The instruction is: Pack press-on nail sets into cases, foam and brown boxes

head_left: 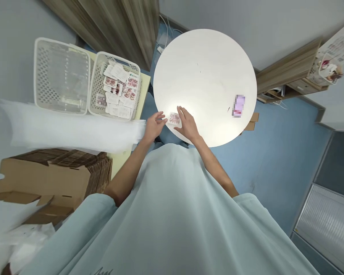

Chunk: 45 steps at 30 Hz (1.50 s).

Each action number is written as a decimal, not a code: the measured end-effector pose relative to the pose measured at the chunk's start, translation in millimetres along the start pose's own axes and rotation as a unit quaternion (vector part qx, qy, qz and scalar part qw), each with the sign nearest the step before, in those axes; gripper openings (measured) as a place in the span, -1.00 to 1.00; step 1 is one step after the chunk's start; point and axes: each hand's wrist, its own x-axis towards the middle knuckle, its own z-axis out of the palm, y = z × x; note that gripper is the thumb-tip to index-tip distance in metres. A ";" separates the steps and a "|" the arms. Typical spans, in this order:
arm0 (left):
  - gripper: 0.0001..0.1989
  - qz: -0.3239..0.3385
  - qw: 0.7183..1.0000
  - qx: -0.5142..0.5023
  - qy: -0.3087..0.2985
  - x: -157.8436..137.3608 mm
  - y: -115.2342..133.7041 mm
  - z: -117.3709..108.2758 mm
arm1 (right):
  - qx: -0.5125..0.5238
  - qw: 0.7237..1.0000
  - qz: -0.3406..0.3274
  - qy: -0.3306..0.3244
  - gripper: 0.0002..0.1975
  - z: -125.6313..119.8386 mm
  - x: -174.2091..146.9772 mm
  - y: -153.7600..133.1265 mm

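Both hands meet at the 6 o'clock edge of the round white table (206,68): left hand (154,126) and right hand (187,124) pinch 1 small clear blister pack of pink pieces (174,118) between loosely spread fingers.

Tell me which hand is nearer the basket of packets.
Left. The left hand is beside the small packet, nearer the basket; the right hand lies farther away.

I see a loose pale blue-green T-shirt (177,214) filling the view below the round white table (206,68). Its short sleeves end near the elbows, leaving both forearms bare. Dark script marks its bottom edge.
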 end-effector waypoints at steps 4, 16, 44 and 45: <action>-0.48 0.005 1.000 0.001 0.002 6.8 0.4 -37.9 | -0.013 0.999 0.034 0.004 0.10 2.3 7.8 -14.7; -0.52 0.040 0.995 0.015 0.088 20.6 -12.2 -181.0 | -0.030 0.999 -0.010 0.011 0.09 10.4 66.7 -107.5; -0.52 0.057 0.949 0.308 0.040 127.9 -74.2 -314.5 | -0.051 0.997 -0.025 -0.046 -0.11 23.4 112.2 -188.7; -0.55 0.060 0.948 0.311 0.038 128.1 -75.0 -315.7 | -0.048 0.998 -0.023 -0.046 -0.12 23.3 110.5 -188.7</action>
